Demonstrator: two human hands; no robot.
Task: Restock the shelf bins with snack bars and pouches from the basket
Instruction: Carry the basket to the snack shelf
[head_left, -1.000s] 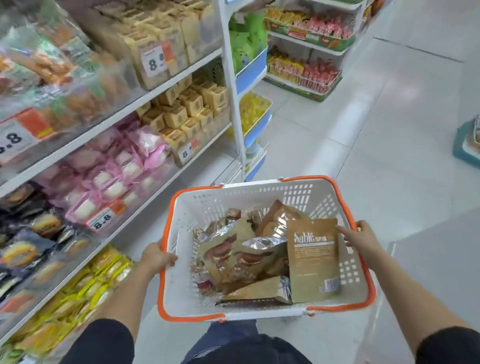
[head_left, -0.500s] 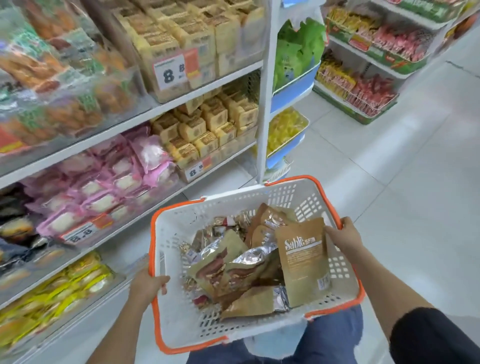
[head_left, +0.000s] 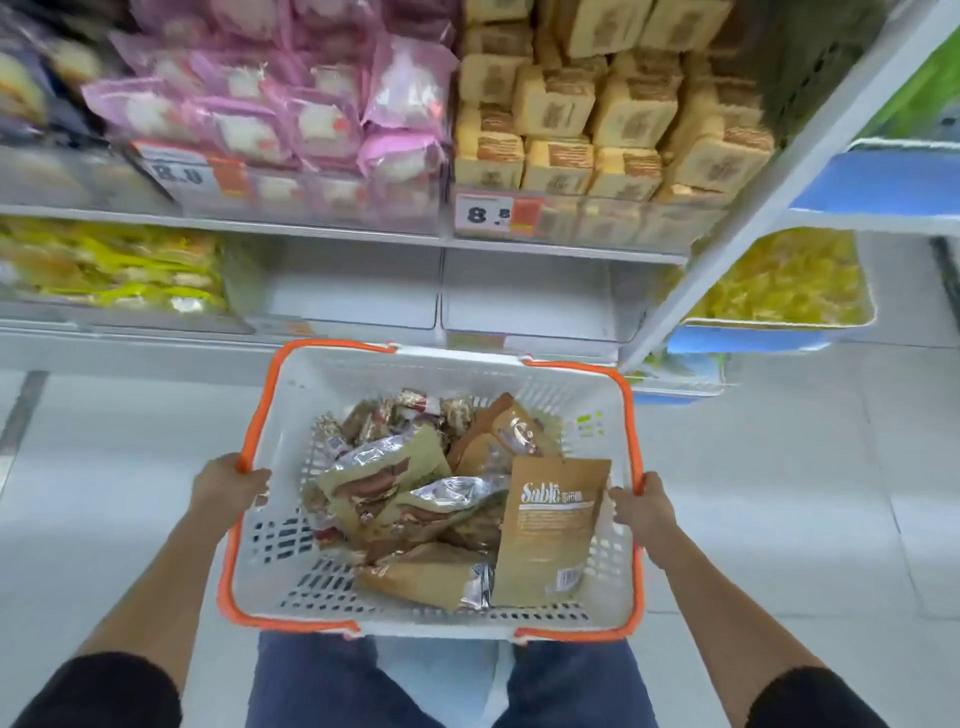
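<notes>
Both hands are on the basket (head_left: 597, 415), a white perforated one with an orange rim, held out level in front of the shelf. The left hand (head_left: 228, 486) grips the left rim, fingers curled over the orange edge and thumb inside against the wall; the right hand (head_left: 644, 512) clamps the right rim the same way, fingers wrapped round it. Inside, a brown Sablé pouch (head_left: 553, 530) stands tilted against the right wall, just beside the right hand. Next to it, a heap of foil-and-tan pouches (head_left: 387, 480) fills the middle, and another tan pouch (head_left: 431, 574) lies flat toward the near edge. At the far side of the basket sits a cluster of small wrapped snack bars (head_left: 400, 413), blurred but glinting. Straight ahead, on the bottom shelf, two clear shelf bins (head_left: 343, 291) sit side by side, showing white bottoms. To their left is a bin of yellow packs (head_left: 109, 265). On the shelf above, pink packets (head_left: 311, 114) are on the left and tan boxed snacks (head_left: 613, 119) on the right, with an 8.8 price tag (head_left: 496, 214) on the front. Blue jeans (head_left: 306, 680) show below the basket.
</notes>
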